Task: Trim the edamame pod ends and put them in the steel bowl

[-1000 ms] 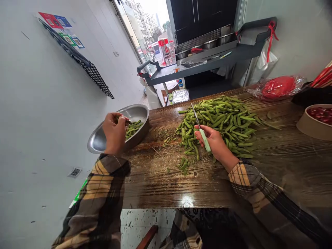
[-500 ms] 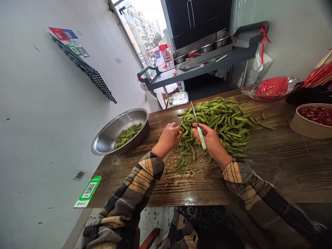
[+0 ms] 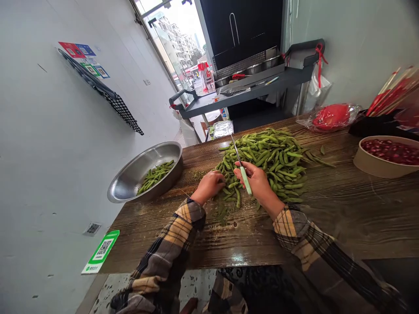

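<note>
A big pile of green edamame pods (image 3: 275, 157) lies on the dark wooden table (image 3: 343, 218). My right hand (image 3: 257, 183) is closed round the pale green handle of a knife (image 3: 241, 168), its blade pointing away over the pile. My left hand (image 3: 208, 185) rests at the pile's near left edge, fingers curled on the pods there. A steel bowl (image 3: 131, 181) with some trimmed pods (image 3: 155, 173) sits at the table's left end. Cut pod ends (image 3: 222, 213) lie scattered below my hands.
A tan bowl of red fruit (image 3: 386, 156) stands at the right, with a red bag in clear plastic (image 3: 330, 117) and red sticks (image 3: 389, 93) behind it. A dark cart with steel pans (image 3: 248, 78) stands beyond the table. A white wall runs along the left.
My left hand left the steel bowl and came back right to the edge of the pod pile. The right hand with the knife stayed in place.
</note>
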`<action>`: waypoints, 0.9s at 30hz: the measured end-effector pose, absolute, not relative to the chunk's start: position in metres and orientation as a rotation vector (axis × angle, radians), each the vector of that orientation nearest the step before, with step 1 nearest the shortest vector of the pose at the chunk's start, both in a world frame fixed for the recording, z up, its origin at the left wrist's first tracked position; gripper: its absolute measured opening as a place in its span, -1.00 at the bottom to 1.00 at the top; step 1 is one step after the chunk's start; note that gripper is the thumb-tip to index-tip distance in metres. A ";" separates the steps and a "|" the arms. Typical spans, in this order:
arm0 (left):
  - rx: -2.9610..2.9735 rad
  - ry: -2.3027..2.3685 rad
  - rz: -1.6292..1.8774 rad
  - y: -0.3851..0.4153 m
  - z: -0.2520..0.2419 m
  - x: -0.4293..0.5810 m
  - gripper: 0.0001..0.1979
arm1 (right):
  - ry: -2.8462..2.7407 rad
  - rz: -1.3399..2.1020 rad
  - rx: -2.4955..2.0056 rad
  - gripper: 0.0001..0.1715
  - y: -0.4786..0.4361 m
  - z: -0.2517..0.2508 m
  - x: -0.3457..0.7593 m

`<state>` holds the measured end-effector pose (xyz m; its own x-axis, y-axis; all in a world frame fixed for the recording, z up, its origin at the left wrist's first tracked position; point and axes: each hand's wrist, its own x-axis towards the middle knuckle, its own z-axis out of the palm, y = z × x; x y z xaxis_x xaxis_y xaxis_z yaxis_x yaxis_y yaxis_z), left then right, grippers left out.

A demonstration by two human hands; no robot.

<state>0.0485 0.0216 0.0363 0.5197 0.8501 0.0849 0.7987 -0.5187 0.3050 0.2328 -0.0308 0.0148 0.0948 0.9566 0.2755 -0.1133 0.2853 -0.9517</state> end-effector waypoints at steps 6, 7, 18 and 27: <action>1.567 1.042 0.935 -0.002 0.038 0.027 -0.70 | -1.180 1.052 -1.005 -0.37 -0.037 0.019 0.232; 1.465 0.996 0.971 -0.007 0.040 0.026 -0.66 | -1.193 1.065 -1.014 -0.36 -0.038 0.019 0.231; 1.172 0.892 1.070 -0.023 0.033 0.025 -0.74 | -1.572 0.903 -1.208 -0.38 -0.041 0.008 0.229; 1.209 0.928 1.203 -0.028 0.030 0.018 -0.74 | -1.725 0.769 -1.287 -0.43 -0.052 0.016 0.227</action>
<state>0.0175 -0.0282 0.0296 0.1657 0.9829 0.0799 -0.1715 -0.0511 0.9838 0.2266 -0.0515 0.0163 -0.1301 0.9578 0.2564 0.4496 0.2875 -0.8457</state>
